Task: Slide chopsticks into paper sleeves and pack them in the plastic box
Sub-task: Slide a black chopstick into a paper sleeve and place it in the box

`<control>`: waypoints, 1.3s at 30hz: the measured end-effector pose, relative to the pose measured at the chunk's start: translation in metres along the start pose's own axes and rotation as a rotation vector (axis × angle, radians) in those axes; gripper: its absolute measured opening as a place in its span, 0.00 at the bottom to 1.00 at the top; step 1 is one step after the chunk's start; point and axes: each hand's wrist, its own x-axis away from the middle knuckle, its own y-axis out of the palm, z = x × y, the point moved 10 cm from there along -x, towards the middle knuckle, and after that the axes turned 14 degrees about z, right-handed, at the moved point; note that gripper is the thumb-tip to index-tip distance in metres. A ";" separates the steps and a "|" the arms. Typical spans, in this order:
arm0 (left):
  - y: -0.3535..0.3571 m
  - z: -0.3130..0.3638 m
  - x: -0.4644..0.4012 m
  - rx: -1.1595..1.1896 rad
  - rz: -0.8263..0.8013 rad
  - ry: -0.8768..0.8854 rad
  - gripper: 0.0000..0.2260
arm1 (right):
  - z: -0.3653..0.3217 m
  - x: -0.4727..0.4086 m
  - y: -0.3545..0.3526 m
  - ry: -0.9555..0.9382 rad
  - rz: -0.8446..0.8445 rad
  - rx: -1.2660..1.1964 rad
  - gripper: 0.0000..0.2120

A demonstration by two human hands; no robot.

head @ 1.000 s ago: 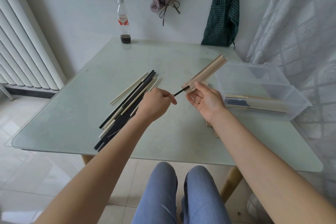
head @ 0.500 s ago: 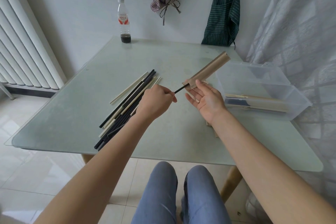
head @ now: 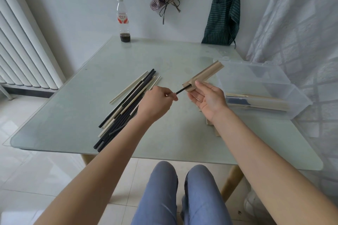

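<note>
Black chopstick (head: 181, 90) mostly hidden inside paper sleeve (head: 203, 76); loose sleeves (head: 210, 122) (under right forearm) largely covered.

Left half of the surface (head: 76, 115) is blocked by a loose pile of chopsticks (head: 128, 104) running near-left to far-right. The open plastic box (head: 263, 86) occupies the right edge, with sleeved chopsticks lying inside. A bottle (head: 124, 22) stands at the far edge. Bare glass lies between pile and box, and across the far middle. Paper sleeves (head: 210, 122) lie under the right forearm.
</note>
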 end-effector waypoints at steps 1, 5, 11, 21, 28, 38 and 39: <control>0.001 0.000 -0.001 0.005 0.002 0.008 0.10 | 0.001 0.001 0.000 0.007 -0.011 0.011 0.03; 0.006 0.002 -0.002 0.040 -0.008 0.050 0.09 | 0.005 0.003 0.001 0.034 -0.051 0.042 0.04; 0.017 0.001 0.001 0.146 -0.122 0.014 0.14 | 0.012 0.012 0.009 0.042 -0.160 0.165 0.07; 0.014 -0.007 0.001 0.406 -0.034 -0.094 0.05 | 0.014 0.010 0.008 0.025 -0.134 0.196 0.07; 0.005 -0.019 -0.002 0.203 0.012 -0.069 0.06 | 0.000 0.001 -0.007 -0.001 -0.008 0.095 0.05; 0.000 -0.016 -0.002 0.160 0.095 -0.043 0.08 | 0.011 0.004 -0.004 0.008 0.023 0.110 0.06; -0.004 -0.018 -0.002 0.100 0.099 -0.020 0.07 | 0.007 0.000 -0.010 0.004 0.057 0.078 0.05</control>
